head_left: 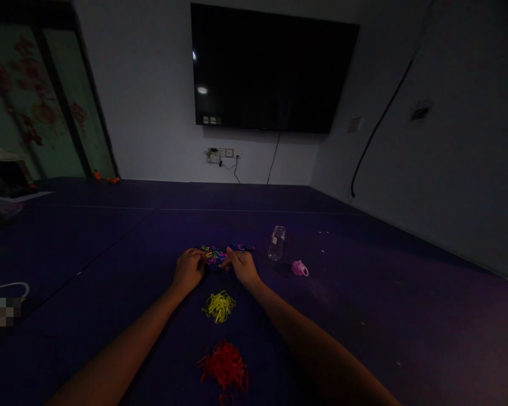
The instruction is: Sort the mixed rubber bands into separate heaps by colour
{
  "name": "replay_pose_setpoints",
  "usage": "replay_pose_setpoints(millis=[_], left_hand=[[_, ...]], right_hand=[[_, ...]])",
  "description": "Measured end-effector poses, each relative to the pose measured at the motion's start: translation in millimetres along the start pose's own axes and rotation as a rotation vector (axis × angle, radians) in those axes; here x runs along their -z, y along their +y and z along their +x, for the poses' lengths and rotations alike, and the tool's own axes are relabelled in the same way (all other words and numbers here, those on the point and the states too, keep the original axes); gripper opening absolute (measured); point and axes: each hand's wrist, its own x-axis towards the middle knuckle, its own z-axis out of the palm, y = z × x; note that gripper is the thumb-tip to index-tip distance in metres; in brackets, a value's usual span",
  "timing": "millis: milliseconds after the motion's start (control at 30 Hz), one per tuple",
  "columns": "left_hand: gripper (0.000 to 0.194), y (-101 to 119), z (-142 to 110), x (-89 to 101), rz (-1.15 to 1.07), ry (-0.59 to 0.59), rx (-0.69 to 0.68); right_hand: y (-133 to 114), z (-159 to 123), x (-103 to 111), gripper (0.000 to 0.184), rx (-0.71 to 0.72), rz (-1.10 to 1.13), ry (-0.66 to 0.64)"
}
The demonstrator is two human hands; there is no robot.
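Note:
Both my arms reach forward over a dark purple surface (385, 316). My left hand (188, 269) and my right hand (242, 266) rest with curled fingers at either side of a mixed pile of coloured rubber bands (215, 254), fingertips in the pile. What the fingers pinch is too small to make out. Nearer to me lies a small heap of yellow bands (219, 306), and closer still a heap of red bands (225, 365).
A small clear glass jar (276, 242) stands right of the pile, with its pink lid (299, 268) lying beside it. A large dark screen (271, 70) hangs on the far wall above power sockets (222, 153). A white cord (12, 286) lies at the left edge.

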Motion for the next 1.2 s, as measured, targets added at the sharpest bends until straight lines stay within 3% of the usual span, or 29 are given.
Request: replay_pose_setpoints(millis=[200, 300, 433, 533, 633, 833, 1000, 1200], left_hand=[[0.015, 3.4, 0.1, 4.5, -0.007, -0.051, -0.009], [0.017, 3.1, 0.4, 5.1, -0.001, -0.038, 0.032], [0.020, 3.2, -1.4, 7.0, 0.029, 0.030, 0.124], [0.021, 2.9, -3.5, 8.0, 0.091, 0.091, 0.233], [0.025, 2.1, -4.2, 7.7, 0.143, 0.116, 0.288], [0.030, 4.5, -1.3, 7.3, 0.137, 0.158, 0.207], [0.026, 12.5, -0.2, 8.9, 0.105, 0.028, 0.059], [0.024, 21.5, -3.1, 11.6, 0.196, -0.105, 0.051]], right_hand=[[-11.3, -5.3, -5.9, 0.062, -0.159, 0.174, -0.363], [-16.5, -9.0, -9.0, 0.061, -0.165, 0.167, -0.460], [-14.5, -9.9, -8.3, 0.063, -0.146, 0.053, -0.327], [-9.3, -9.0, -3.2, 0.062, -0.060, -0.133, -0.140], [-6.4, -8.6, 1.7, 0.056, 0.024, -0.316, -0.058], [-10.7, -9.9, 1.8, 0.051, 0.067, -0.561, -0.091], [-15.5, -11.1, 0.5, 0.048, 0.077, -0.681, -0.106], [-16.6, -11.6, 0.0, 0.047, 0.098, -0.754, -0.128]])
